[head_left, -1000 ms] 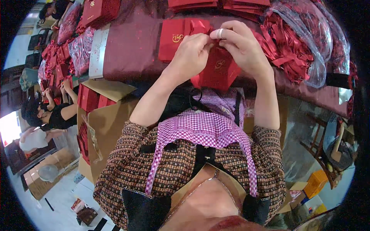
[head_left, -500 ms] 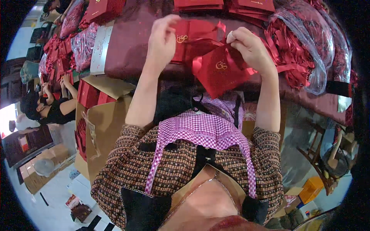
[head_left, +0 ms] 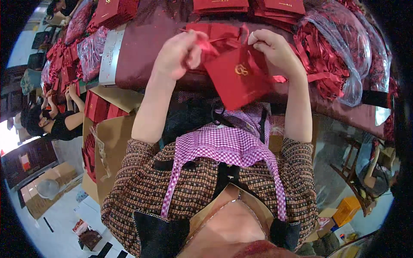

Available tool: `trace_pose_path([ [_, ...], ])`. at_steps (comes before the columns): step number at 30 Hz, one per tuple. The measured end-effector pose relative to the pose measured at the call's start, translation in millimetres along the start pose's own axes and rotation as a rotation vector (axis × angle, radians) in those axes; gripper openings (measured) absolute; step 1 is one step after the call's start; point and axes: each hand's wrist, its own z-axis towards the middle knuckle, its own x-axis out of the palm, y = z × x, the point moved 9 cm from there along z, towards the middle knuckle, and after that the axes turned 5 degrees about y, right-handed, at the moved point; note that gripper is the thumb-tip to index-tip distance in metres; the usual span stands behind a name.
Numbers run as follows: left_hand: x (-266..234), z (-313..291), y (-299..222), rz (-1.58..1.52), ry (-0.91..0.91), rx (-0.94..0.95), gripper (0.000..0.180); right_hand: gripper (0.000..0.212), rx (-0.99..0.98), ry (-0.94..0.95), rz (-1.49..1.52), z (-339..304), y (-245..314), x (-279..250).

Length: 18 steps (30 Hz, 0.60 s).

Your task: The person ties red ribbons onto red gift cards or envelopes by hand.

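A small red gift bag (head_left: 238,79) with a gold emblem hangs tilted over the near table edge, between my two hands. My left hand (head_left: 178,53) is closed on a red satin ribbon (head_left: 207,45) beside the bag's upper left, slightly blurred. At the bag's upper right, the fingers of my right hand (head_left: 271,49) pinch together, a white wrap on one fingertip. They hold a ribbon at the bag's top; exactly where they grip is partly hidden. Behind it, another red bag (head_left: 211,29) lies flat on the table.
Stacks of red bags (head_left: 221,5) stand at the far side. A heap of red ribbons (head_left: 320,64) in clear plastic lies to the right on the dark red table (head_left: 142,56). An open cardboard box (head_left: 120,146) with red bags stands at left. Another person (head_left: 64,122) works at far left.
My left hand has moved from over the flat bag, down and left, and now has a ribbon in it. The hanging bag has swung slightly left and turned.
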Motion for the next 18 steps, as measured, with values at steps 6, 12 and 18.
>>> trace_pose_path([
  [6,0,-15,-45,0.443,-0.446,0.459,0.037,0.013,0.033,-0.054,0.047,1,-16,3],
  [12,70,4,-6,1.492,-0.228,0.472,0.026,0.014,-0.04,-0.059,-0.036,7,-8,7],
  [18,38,15,0,1.492,-0.335,0.294,0.026,0.024,0.061,-0.26,-0.042,-42,-17,-33],
])
